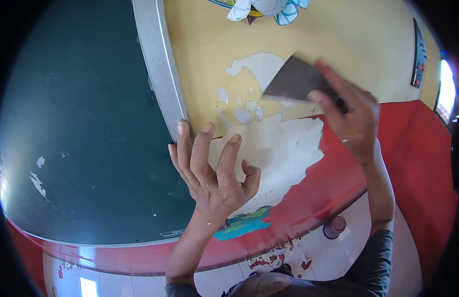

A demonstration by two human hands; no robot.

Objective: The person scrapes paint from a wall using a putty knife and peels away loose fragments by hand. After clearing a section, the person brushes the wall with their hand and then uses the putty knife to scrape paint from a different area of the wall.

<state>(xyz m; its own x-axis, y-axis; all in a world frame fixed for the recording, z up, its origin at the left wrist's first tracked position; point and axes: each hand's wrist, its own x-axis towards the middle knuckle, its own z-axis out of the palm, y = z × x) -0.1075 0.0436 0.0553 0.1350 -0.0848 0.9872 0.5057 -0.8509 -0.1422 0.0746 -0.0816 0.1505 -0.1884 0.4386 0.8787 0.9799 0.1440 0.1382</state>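
Currently, the right hand [353,116] grips a blurred dark scraper [299,79], its flat blade over the yellow wall [318,29] at the upper right of the frame, beside a pale bare patch [274,153]. Near the center, the left hand [214,183] is empty, fingers spread, fingertips at the metal frame [162,64] of the green board [86,133]. Paint flakes [271,261] lie on the floor [338,255] at the bottom.

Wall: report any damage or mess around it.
Paint is missing in ragged patches from the wall, baring white and some teal. Red and pale flakes litter the floor below. The dark board has pale scuffs.
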